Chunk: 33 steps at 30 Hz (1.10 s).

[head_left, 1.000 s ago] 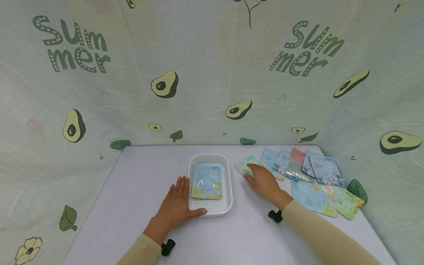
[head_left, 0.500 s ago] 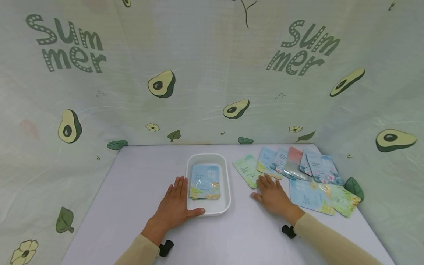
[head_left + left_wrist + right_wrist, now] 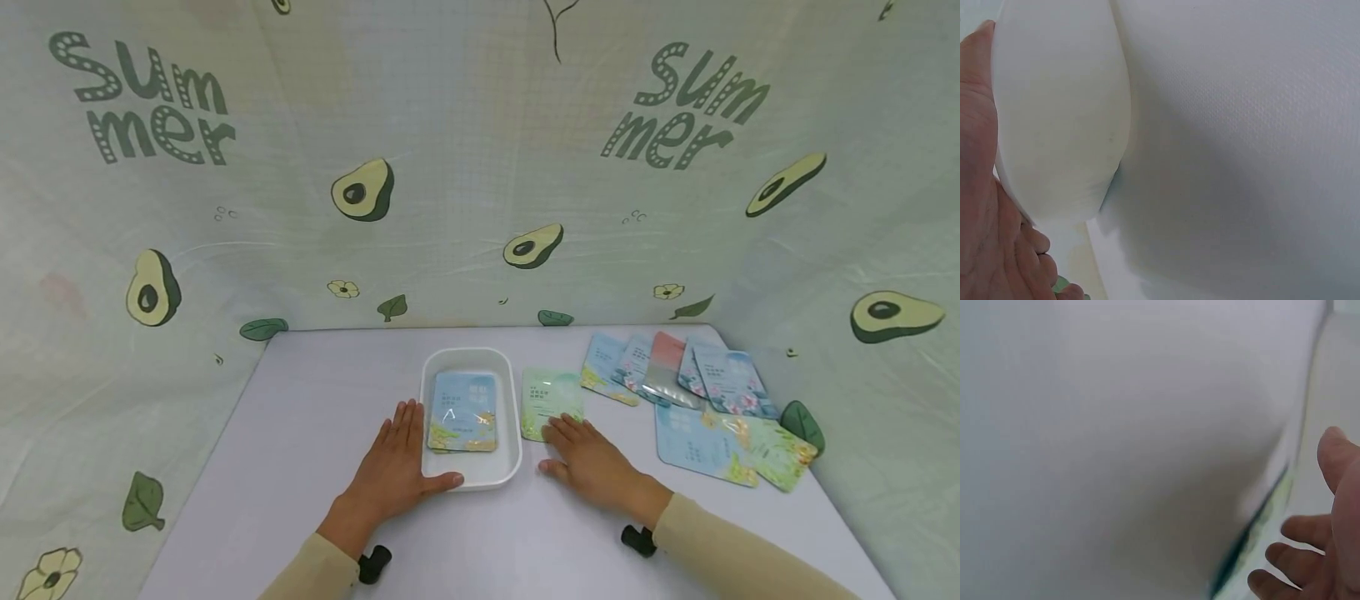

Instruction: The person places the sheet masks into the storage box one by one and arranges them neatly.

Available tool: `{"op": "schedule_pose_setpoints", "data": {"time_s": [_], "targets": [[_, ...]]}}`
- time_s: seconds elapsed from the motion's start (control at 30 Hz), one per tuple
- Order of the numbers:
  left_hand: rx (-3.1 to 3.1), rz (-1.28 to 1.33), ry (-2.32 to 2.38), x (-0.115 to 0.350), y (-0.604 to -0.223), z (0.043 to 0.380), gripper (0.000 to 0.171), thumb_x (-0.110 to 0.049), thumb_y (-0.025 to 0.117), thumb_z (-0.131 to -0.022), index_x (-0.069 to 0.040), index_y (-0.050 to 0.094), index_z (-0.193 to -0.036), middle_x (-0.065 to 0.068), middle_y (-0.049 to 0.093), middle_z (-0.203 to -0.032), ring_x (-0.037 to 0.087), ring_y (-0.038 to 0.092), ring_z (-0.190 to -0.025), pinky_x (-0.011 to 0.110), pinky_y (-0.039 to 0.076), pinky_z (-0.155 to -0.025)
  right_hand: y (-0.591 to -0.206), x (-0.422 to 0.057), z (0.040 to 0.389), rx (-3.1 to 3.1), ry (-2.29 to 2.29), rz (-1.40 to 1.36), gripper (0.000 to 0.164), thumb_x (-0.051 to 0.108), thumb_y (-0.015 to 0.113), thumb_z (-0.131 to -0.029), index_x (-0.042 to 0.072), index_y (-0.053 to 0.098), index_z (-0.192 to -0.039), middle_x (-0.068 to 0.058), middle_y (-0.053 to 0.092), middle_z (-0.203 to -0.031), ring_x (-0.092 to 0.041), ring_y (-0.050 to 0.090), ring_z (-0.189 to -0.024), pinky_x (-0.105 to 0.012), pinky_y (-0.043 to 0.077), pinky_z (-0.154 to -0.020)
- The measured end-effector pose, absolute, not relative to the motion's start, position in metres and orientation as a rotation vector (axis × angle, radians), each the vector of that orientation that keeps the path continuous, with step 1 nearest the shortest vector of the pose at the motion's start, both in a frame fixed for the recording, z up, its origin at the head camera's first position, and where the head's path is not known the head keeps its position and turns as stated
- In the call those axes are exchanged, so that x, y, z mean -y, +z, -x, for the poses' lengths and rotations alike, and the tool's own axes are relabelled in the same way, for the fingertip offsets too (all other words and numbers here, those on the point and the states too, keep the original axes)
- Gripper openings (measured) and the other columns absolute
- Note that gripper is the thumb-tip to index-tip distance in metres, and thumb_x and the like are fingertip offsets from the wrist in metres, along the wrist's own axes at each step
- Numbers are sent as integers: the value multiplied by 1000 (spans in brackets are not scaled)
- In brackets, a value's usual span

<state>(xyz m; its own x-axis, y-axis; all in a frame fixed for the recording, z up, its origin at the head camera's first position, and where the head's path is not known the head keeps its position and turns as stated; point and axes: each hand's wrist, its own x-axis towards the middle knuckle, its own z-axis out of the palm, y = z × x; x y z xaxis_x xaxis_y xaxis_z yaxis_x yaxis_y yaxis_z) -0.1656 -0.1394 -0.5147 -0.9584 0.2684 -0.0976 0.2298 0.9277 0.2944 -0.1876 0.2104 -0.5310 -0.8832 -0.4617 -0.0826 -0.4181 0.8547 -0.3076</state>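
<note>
My left hand (image 3: 390, 462) lies along the left side of a white tray (image 3: 514, 417), fingers straight and thumb over the near rim. In the left wrist view the palm and fingers border the tray's white wall (image 3: 1063, 119). Inside the tray lies a blue sheet mask packet (image 3: 463, 411), with another edge showing beneath it. My right hand (image 3: 596, 467) rests its fingertips on the lower edge of a green sheet mask packet (image 3: 547, 400), which lies flat just right of the tray. In the right wrist view the fingers (image 3: 1297, 562) look extended and hold nothing.
Several packets overlap at the back right, among them a blue-yellow one (image 3: 607, 367), a pink-silver one (image 3: 666, 375) and a blue floral one (image 3: 735, 383). Nearer lie a blue packet (image 3: 697, 446) and a green one (image 3: 780, 454). A patterned cloth (image 3: 450, 250) stands behind the table.
The green packet has turned upright and slid left, nearer the tray. My right hand moved back and right, flattened, then shifted left with the packet. My left hand has stayed on the tray.
</note>
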Motion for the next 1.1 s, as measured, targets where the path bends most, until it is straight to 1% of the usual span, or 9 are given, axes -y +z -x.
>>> {"op": "schedule_pose_setpoints", "data": {"time_s": [0.1, 0.2, 0.33, 0.43, 0.5, 0.63, 0.9, 1.0, 1.1], "targets": [[-2945, -379, 424, 140, -515, 165, 137, -92, 56, -81, 4, 10, -167, 22, 10, -176, 38, 6, -165, 56, 16, -132, -524, -219, 215, -2964, -436, 652, 77, 49, 68, -102, 0, 46, -157, -25, 50, -157, -47, 45, -146, -63, 38, -120], [-2950, -384, 443, 140, -515, 165, 135, -90, 58, -82, 5, 12, -167, 23, 12, -176, 39, 8, -164, 57, 17, -132, -523, -231, 249, -3041, -349, 575, 90, 57, 74, -94, 1, 44, -158, -25, 50, -154, -47, 48, -140, -64, 43, -115], [-2952, -378, 449, 140, -516, 165, 135, -90, 58, -82, 5, 12, -167, 23, 12, -176, 39, 8, -164, 57, 17, -132, -525, -243, 283, -2968, -209, 534, 113, 75, 75, -83, 4, 38, -162, -26, 37, -163, -53, 38, -145, -70, 39, -115], [-2948, -380, 457, 139, -518, 166, 137, -92, 57, -81, 4, 12, -167, 22, 11, -176, 38, 7, -165, 56, 17, -132, -526, -247, 295, -2879, -206, 520, 123, 81, 77, -75, 3, 38, -162, -27, 27, -170, -57, 28, -151, -74, 32, -118], [-2947, -386, 456, 139, -519, 166, 138, -93, 56, -80, 4, 11, -167, 22, 11, -176, 38, 7, -165, 56, 17, -132, -526, -248, 298, -2856, -234, 515, 123, 80, 81, -72, 2, 42, -159, -28, 25, -170, -59, 24, -153, -74, 27, -121], [-2951, -390, 457, 139, -519, 166, 138, -92, 58, -80, 5, 12, -167, 22, 12, -176, 39, 9, -164, 57, 19, -132, -526, -246, 298, -2894, -290, 548, 117, 74, 87, -68, 0, 48, -150, -29, 30, -167, -59, 22, -153, -71, 21, -125], [-2963, -385, 447, 139, -518, 165, 136, -89, 61, -82, 5, 12, -167, 23, 12, -176, 39, 8, -164, 57, 18, -132, -528, -237, 290, -2979, -350, 519, 109, 65, 94, -66, 6, 49, -145, -25, 54, -149, -53, 38, -147, -79, 23, -119], [-2967, -388, 452, 140, -517, 164, 136, -89, 60, -81, 5, 14, -167, 23, 14, -175, 39, 10, -164, 58, 19, -131, -527, -233, 286, -2994, -380, 513, 109, 60, 97, -65, 7, 47, -147, -26, 58, -146, -51, 45, -143, -79, 21, -120], [-2970, -391, 449, 140, -516, 164, 136, -91, 58, -81, 5, 14, -166, 23, 14, -175, 39, 10, -164, 57, 19, -131, -526, -231, 282, -3006, -420, 546, 112, 55, 98, -67, 7, 43, -151, -27, 58, -147, -49, 50, -140, -74, 24, -123]]}}
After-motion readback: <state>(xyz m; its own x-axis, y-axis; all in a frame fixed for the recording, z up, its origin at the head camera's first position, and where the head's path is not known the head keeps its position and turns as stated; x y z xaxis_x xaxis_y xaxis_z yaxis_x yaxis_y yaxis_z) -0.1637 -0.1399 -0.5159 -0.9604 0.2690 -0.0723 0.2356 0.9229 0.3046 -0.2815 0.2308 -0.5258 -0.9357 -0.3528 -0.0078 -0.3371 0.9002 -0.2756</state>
